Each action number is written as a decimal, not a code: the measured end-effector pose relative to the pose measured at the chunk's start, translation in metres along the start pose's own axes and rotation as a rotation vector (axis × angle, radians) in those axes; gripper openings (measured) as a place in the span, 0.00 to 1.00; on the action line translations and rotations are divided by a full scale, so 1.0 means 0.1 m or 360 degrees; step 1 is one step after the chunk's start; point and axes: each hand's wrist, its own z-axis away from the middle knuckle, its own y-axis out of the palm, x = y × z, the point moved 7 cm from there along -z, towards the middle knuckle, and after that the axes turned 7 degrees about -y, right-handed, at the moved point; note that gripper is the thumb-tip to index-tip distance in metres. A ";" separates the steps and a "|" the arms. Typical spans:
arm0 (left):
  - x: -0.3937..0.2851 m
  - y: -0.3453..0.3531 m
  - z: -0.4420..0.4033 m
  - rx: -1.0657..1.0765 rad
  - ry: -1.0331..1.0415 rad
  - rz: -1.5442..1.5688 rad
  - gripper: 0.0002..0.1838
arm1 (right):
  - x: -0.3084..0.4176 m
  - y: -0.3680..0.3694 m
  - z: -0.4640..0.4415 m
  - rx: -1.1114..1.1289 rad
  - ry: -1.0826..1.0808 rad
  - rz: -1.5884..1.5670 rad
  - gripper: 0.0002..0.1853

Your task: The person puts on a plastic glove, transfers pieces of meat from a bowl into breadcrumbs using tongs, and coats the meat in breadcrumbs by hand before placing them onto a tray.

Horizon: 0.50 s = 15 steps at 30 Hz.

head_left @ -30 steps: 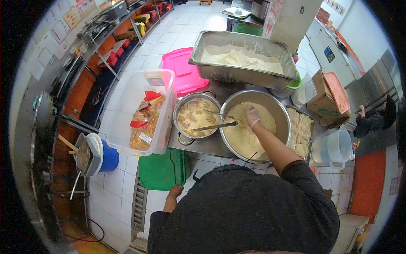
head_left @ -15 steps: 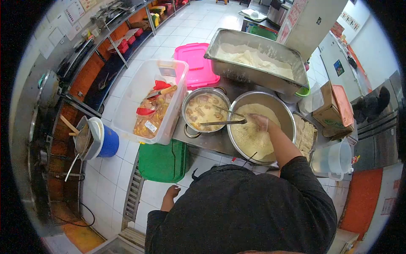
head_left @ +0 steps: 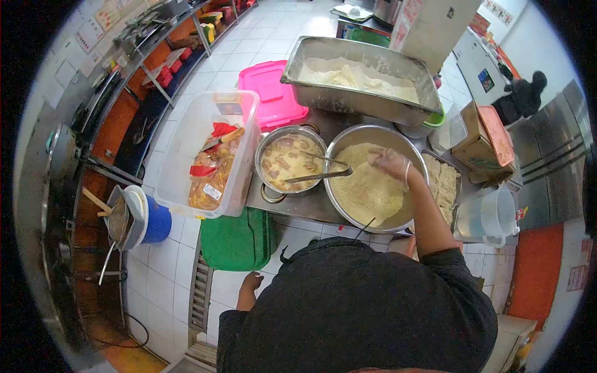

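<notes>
In a large steel bowl [head_left: 426,180] of pale yellow crumbs or coarse flour [head_left: 367,196], my right hand [head_left: 392,164] wears a clear plastic glove. Its fingers stretch to the left over the crumbs, and I see nothing held in them. Metal tongs [head_left: 320,176] reach from this bowl across to a two-handled pot [head_left: 262,180] of pieces in creamy liquid. My left hand [head_left: 251,283] hangs low at my side, loosely curled with nothing visible in it. A green lidded bin [head_left: 235,242] stands just beyond that hand.
A deep steel pan [head_left: 348,102] of white flour sits behind the bowl. Left of the pot is a clear plastic tub [head_left: 177,161] with bagged food; a pink lid [head_left: 267,87] lies behind. At right are a tray of coated pieces [head_left: 444,186], a clear jug [head_left: 485,217] and a person [head_left: 519,99].
My right hand has risen out of the crumbs toward the back of the bowl, so its glove now shows. The view has shifted a little right, and a person shows more at the right.
</notes>
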 end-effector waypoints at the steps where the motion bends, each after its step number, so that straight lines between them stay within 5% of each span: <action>1: 0.12 0.05 -0.30 -0.0008 -0.0017 0.0041 0.27 | -0.23 0.06 -0.02 -0.0007 0.0135 -0.0054 0.31; 5: -0.25 0.01 -0.49 0.0003 0.0438 -0.0146 0.26 | -0.82 0.60 0.12 0.0478 0.0429 0.0432 0.32; 8: -0.49 -0.09 -0.25 -0.0219 0.0382 -0.0187 0.25 | -1.29 1.56 0.26 0.0293 0.0479 0.0395 0.33; 11: -0.53 0.02 -0.33 -0.0091 0.0588 -0.0424 0.26 | -0.76 1.44 0.42 0.0466 0.0945 -0.0602 0.28; 15: 0.15 0.33 -0.79 0.0064 -0.0086 0.0184 0.26 | -0.73 1.18 0.23 -0.0036 0.0970 -0.2039 0.24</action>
